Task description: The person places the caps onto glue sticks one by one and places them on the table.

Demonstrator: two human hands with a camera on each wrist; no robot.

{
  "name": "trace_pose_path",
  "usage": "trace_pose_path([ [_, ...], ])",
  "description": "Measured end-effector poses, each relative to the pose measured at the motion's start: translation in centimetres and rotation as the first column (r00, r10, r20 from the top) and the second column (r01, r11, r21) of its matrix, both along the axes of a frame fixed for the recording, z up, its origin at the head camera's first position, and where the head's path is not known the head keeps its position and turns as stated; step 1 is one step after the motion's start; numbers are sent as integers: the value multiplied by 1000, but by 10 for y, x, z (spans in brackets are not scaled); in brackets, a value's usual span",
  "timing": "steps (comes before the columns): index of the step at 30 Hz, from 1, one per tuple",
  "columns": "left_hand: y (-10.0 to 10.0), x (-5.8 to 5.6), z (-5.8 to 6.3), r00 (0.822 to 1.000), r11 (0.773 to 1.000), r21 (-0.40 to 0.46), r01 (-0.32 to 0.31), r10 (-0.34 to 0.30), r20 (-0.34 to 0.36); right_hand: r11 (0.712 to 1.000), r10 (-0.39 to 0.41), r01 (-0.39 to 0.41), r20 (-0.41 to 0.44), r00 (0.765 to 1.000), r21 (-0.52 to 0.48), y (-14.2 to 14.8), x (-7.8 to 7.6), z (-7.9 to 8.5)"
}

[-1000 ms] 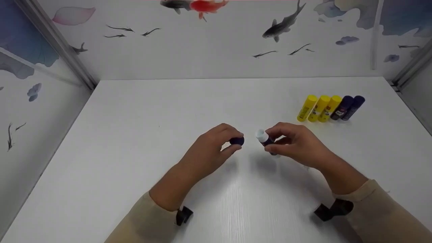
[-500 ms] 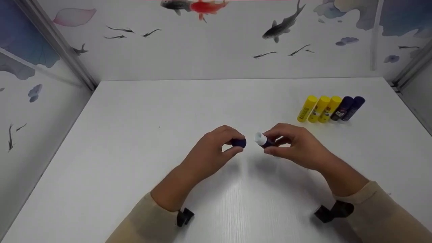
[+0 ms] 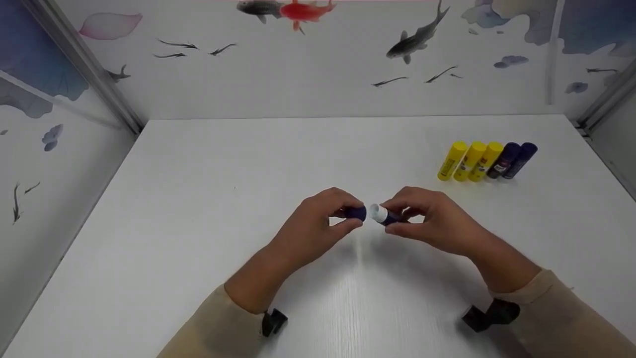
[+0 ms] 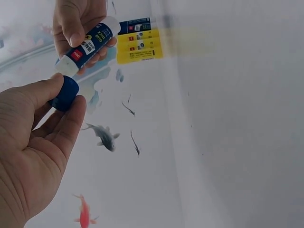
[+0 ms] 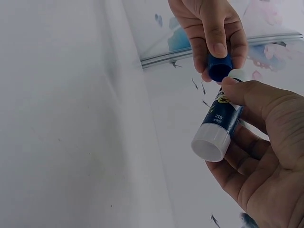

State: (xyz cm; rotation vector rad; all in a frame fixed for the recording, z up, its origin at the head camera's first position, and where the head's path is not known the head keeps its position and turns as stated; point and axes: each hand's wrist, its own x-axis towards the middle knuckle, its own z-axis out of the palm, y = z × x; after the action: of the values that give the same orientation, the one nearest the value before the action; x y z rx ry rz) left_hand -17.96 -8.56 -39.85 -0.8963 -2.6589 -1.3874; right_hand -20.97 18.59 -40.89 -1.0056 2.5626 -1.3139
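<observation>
My left hand (image 3: 318, 219) pinches a dark blue cap (image 4: 66, 93) between thumb and fingers, its open mouth turned toward the right hand in the right wrist view. My right hand (image 3: 430, 221) grips a blue and white glue stick (image 5: 221, 116) around its labelled body, tilted, with the uncapped white end pointing at the cap. In the head view a narrow gap shows between the cap and that white end. Both hands hover over the white table, their shadows falling below. The glue stick's white base faces the camera in the right wrist view.
At the back right of the white table (image 3: 198, 223) stands a row of capped glue sticks: three yellow ones (image 3: 469, 161) and two dark blue ones (image 3: 512, 160). A white panel (image 3: 328, 84) with painted fish rises along the back edge. Black straps sit at both sleeves.
Both hands have come closer together and slightly nearer the front, narrowing the gap between cap and glue stick. The glue stick has tilted further toward the cap. The standing row is unchanged.
</observation>
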Motion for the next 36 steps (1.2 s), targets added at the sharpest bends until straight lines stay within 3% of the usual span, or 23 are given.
trace_pose_path([
  [14,1,1,0,999,999,-12,41,-41,-10,999,27,-28,30,999,30,-4,4,2],
  [26,2,2,0,996,996,-8,89,-90,-27,998,54,-53,-16,998,45,-4,4,1],
  [36,3,3,-1,995,996,-15,92,-92,-26,996,64,-62,-32,997,65,-4,6,4],
])
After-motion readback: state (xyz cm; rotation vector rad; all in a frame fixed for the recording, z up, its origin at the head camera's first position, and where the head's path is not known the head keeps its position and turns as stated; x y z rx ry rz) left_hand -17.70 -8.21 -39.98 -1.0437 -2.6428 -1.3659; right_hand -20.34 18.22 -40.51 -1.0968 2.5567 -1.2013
